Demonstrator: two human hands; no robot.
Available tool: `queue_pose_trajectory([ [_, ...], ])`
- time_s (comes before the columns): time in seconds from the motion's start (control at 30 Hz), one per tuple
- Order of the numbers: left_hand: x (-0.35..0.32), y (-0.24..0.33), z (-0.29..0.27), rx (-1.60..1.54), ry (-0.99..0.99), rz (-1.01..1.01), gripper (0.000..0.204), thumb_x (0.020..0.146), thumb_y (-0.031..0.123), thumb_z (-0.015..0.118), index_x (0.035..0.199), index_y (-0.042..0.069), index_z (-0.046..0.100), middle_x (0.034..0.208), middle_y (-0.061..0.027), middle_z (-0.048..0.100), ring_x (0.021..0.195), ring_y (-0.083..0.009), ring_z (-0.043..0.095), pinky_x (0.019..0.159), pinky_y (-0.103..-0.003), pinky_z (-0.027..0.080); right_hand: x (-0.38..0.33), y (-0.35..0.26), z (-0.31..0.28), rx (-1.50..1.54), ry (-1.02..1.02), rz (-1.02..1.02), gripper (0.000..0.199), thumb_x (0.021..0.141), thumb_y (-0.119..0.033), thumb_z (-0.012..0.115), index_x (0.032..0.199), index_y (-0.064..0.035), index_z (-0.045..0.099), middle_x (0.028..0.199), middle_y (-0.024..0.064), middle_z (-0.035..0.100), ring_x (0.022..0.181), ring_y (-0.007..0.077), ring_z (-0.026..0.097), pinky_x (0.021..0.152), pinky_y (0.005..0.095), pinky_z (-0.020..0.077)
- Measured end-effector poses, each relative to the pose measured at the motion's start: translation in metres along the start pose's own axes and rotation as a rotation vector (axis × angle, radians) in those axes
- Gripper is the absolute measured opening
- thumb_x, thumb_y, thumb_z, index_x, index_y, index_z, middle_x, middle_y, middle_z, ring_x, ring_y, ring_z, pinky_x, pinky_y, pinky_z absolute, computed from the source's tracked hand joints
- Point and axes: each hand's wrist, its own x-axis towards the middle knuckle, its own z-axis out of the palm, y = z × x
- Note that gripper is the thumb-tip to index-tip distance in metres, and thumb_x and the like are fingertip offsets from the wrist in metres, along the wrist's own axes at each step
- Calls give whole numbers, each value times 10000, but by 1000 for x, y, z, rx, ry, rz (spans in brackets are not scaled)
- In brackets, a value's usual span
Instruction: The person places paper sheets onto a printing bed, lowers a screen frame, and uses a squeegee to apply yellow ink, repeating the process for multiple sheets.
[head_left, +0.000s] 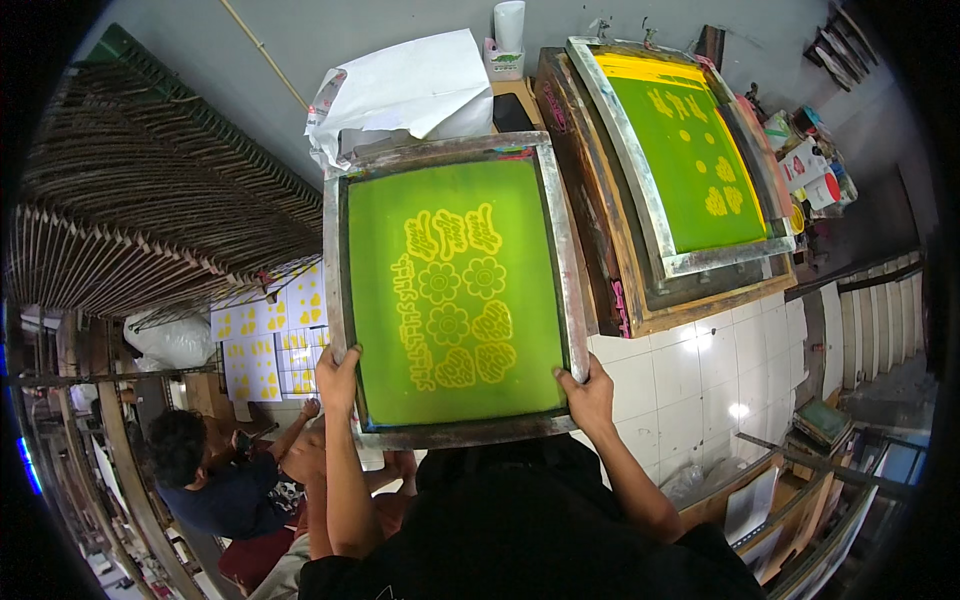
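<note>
I hold a silk-screen printing frame (385, 300) upright before my body. Its metal border surrounds a green mesh, which carries a stencil of yellow-outlined flowers, rounded blobs and lettering. At the lower left corner my left hand (338, 378) grips the border, thumb on the face. My right hand (588, 395) clasps the right side near the bottom in the same way; the fingers behind are partly hidden. Beyond, to the right, a second screen frame (670, 150) rests on a wooden printing table (600, 200), with yellow ink streaked along its top and right edges.
White paper (420, 85) lies behind my frame. A wire drying rack (150, 170) rises at left above printed sheets (265, 350). Another person (215, 470) sits low at left. Bottles (810, 175) crowd the far right; boards (770, 520) lean at lower right beside the tiled floor (700, 380).
</note>
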Motion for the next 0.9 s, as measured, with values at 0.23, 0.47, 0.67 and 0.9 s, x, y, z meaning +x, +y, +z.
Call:
queue_pose_trajectory([
  [0.23, -55, -45, -21, -218, 60, 0, 308, 818, 74, 703, 1086, -75, 679, 935, -80, 718, 817, -156, 641, 764, -304, 510, -56, 18, -4, 16, 73, -130, 481, 842, -101, 757, 1271, 61, 613, 1080, 248, 720, 1008, 333, 724, 901, 403, 553],
  [0.47, -121, -127, -67, -626, 193, -62, 338, 759, 51, 608, 1088, -20, 634, 979, -57, 624, 892, -206, 590, 858, -313, 461, -126, 21, 4, -82, 40, -596, 548, 743, -82, 840, 1220, 15, 588, 1030, 190, 684, 900, 310, 707, 787, 407, 562],
  [0.67, -166, -153, -78, -854, 289, 38, 355, 755, 98, 617, 1104, 43, 600, 1077, -50, 594, 1023, -217, 572, 945, -342, 444, -165, -3, 0, -42, -79, -721, 526, 714, -98, 849, 1171, -17, 601, 1023, 181, 676, 905, 387, 680, 788, 440, 558],
  [0.9, -232, -161, -25, -990, 203, -172, 215, 805, 105, 702, 991, 75, 599, 983, -17, 610, 936, -173, 596, 836, -310, 474, -177, -8, -45, -127, 26, -849, 441, 666, -57, 849, 1053, -16, 642, 875, 143, 688, 723, 327, 686, 643, 375, 548],
])
